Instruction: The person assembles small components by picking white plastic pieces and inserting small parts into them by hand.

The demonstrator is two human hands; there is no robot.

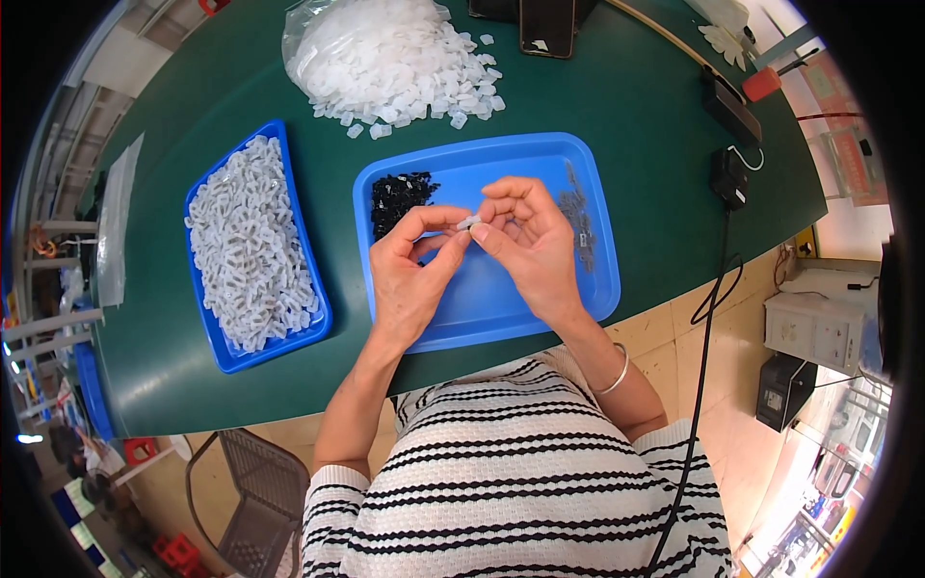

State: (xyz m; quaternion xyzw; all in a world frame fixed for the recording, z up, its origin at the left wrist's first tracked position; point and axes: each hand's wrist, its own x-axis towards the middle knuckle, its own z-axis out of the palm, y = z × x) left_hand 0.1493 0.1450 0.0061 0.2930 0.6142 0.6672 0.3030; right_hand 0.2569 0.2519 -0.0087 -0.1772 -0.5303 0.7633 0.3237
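Observation:
Above the middle of a wide blue tray (501,299), my two hands meet at the fingertips around one small whitish plastic piece (469,223). My left hand (409,275) pinches it from the left between thumb and forefinger. From the other side my right hand (530,250) grips it with thumb and fingers, the other fingers curled. The fingertips partly cover the piece, so its exact shape is hidden. Small black parts (397,197) lie heaped at the tray's left end. Small grey, clear-looking parts (578,217) are strewn along its right end.
Left of the tray stands a narrower blue tray (323,323) full of pale grey plastic pieces (252,246). A plastic bag spills white pieces (395,67) at the back. A phone-like dark object (547,27), a black adapter (729,178) and its cable lie on the green table (665,135).

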